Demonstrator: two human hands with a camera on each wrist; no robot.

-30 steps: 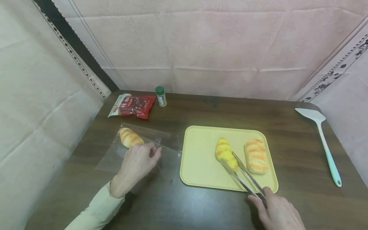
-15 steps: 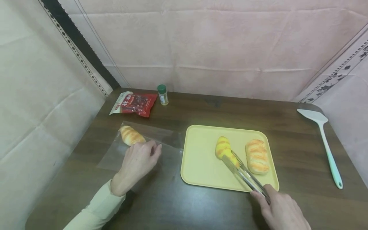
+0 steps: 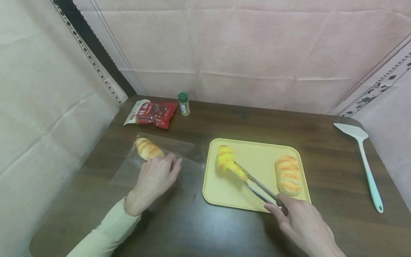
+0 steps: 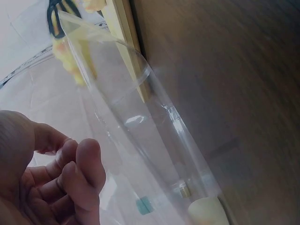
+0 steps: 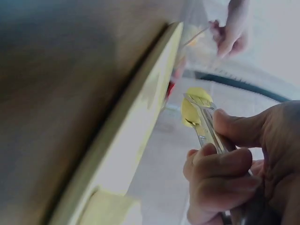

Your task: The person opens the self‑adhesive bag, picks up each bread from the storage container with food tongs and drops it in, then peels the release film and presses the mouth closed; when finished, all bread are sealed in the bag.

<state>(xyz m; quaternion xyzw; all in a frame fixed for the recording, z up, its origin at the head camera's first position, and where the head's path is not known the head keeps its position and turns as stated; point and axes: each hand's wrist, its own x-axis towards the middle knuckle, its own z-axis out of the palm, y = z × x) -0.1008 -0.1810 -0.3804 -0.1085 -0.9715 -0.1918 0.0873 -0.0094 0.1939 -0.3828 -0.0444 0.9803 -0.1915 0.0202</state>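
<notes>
Yellow bread (image 3: 224, 157) between hands (image 3: 155, 176) (image 3: 303, 219), perhaps aloft

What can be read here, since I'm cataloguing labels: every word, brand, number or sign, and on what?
Nothing can be read for certain.
Red packet: pale characters, too small and blurred to read.
Green-capped bottle: label too small to read.
Tongs, yellow tray, clear bag: no lettering visible.

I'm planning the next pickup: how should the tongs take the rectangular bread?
Probably across its middle, coming from above its near end. The rectangular bread runs roughly near to far, so the tongs could straddle its long sides; the right rim of the tray sits close, leaving less room there.
</notes>
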